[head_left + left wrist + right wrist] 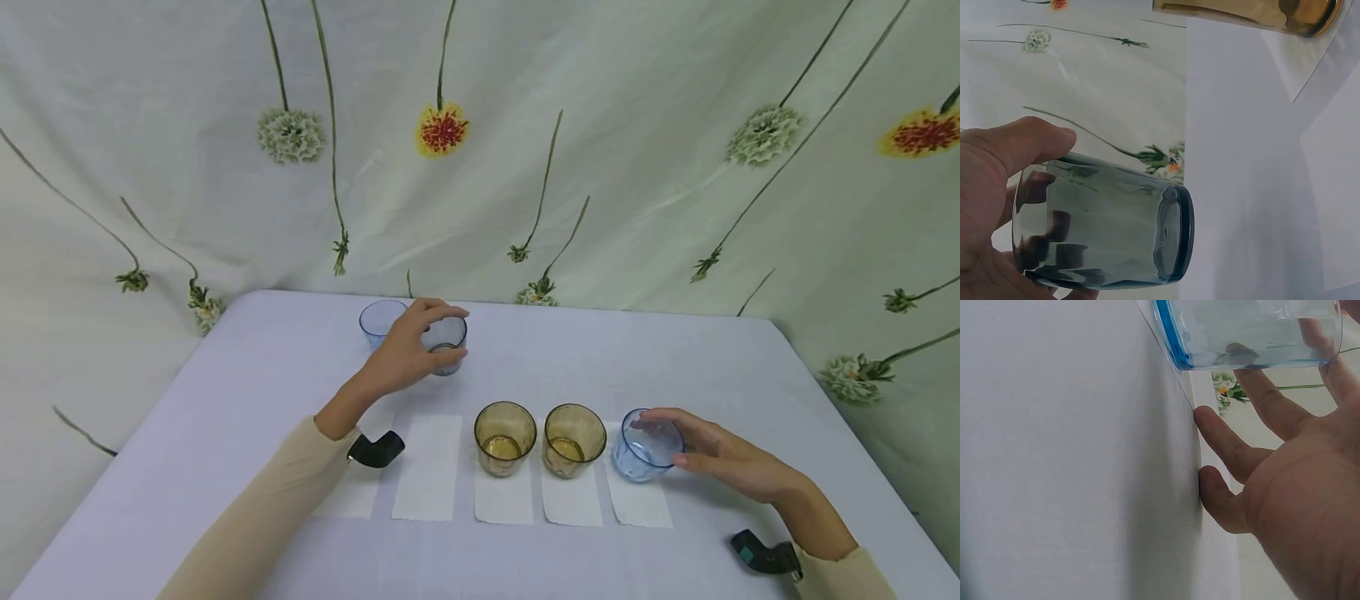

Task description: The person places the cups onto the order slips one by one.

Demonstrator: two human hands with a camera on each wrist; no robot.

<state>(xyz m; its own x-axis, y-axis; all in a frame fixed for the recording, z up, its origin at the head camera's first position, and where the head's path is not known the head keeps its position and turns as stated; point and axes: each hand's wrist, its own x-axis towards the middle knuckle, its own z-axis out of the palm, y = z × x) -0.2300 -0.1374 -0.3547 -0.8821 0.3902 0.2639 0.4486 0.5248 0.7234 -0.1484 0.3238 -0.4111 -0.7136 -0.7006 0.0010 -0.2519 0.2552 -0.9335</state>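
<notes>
My left hand [408, 350] grips a smoky grey-blue glass [1110, 225] by its rim, thumb on one side and fingers on the other. In the left wrist view that glass hangs in the air, its base off the table. A light blue glass [377, 320] is just left of this hand and partly hidden by it. At the right end of a row, my right hand [738, 458] holds another light blue glass [647, 450] near its rim between thumb and fingers. This glass sits on a white paper strip [645, 504]. In the right wrist view the lower fingers [1229, 444] spread away from the glass.
Two amber glasses [505, 439] stand side by side on paper strips in the middle of the row. To their left lie another white strip [427, 467] and one partly under the left sleeve. A flowered cloth [600, 167] hangs behind the table [562, 558].
</notes>
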